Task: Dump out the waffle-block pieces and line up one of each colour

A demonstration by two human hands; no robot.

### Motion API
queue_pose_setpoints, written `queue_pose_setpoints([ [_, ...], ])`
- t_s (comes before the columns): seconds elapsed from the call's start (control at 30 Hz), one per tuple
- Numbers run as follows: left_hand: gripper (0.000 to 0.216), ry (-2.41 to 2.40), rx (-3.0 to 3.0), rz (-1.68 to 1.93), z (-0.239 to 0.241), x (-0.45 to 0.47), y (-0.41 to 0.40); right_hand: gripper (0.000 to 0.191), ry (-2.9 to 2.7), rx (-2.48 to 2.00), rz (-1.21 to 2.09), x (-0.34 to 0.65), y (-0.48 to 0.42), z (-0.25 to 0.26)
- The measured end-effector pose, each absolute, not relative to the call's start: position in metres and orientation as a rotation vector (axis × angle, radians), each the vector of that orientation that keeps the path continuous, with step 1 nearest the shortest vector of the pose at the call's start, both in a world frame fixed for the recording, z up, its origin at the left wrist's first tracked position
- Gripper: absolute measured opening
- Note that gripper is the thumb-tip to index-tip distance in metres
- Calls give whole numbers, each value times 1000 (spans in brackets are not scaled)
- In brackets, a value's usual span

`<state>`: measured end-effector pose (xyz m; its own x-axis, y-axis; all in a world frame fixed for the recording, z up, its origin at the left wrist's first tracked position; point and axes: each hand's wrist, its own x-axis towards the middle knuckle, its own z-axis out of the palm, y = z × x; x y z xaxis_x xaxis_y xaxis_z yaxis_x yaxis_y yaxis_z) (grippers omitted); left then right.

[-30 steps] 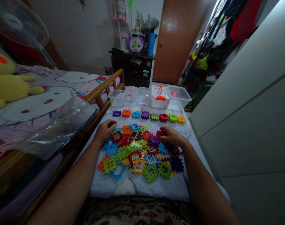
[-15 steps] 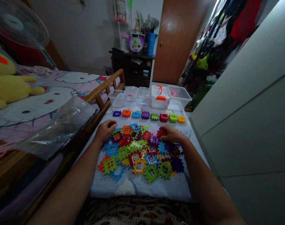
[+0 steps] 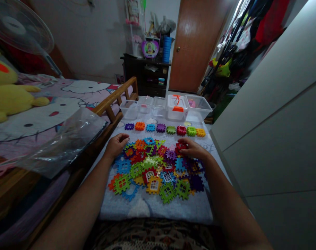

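My right hand (image 3: 195, 150) is at the right side of a heap of plastic interlocking building blocks (image 3: 137, 169). Its fingers and thumb are closed on a red block (image 3: 180, 147) with notched edges. At the heap's upper left my left hand (image 3: 117, 143) rests on the cloth, loosely curled, thumb and fingertips apart with nothing between them. The heap mixes green, blue, orange, purple, red and yellow window-shaped pieces. Beyond it stretches a row of single-colour blocks, from a dark purple one (image 3: 129, 126) to a yellow one (image 3: 201, 132).
Clear plastic boxes, among them an open bin (image 3: 199, 107) and a lidded box (image 3: 177, 113) with an orange handle, line the table's far end. A wooden bed rail (image 3: 113, 95) borders the left side; a white cabinet (image 3: 272, 114) stands at the right. A clear bag (image 3: 66, 142) lies on the left.
My right hand's fingers have shifted slightly around the red block, and more of the block shows now. My left hand has stayed in place.
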<state>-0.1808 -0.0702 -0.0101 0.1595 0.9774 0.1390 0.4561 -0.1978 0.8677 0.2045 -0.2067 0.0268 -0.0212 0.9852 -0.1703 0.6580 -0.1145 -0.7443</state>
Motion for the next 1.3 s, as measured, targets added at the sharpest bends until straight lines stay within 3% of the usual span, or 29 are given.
queue_pose_setpoints([
  [0.5, 43, 1366, 1743, 973, -8, -180, -71, 65, -2062, -1840, 851, 194, -205, 39],
  [0.7, 45, 1356, 1718, 990, -7, -180, -71, 60, -2045, -1825, 741, 195, -207, 38],
  [0.93, 45, 1356, 1722, 991, -11, -181, -70, 51, -1884, -1971, 343, 214, -198, 24],
  [1.3, 44, 1374, 1759, 976, -12, -182, -69, 43, -1905, -2068, 343, 220, -201, 20],
])
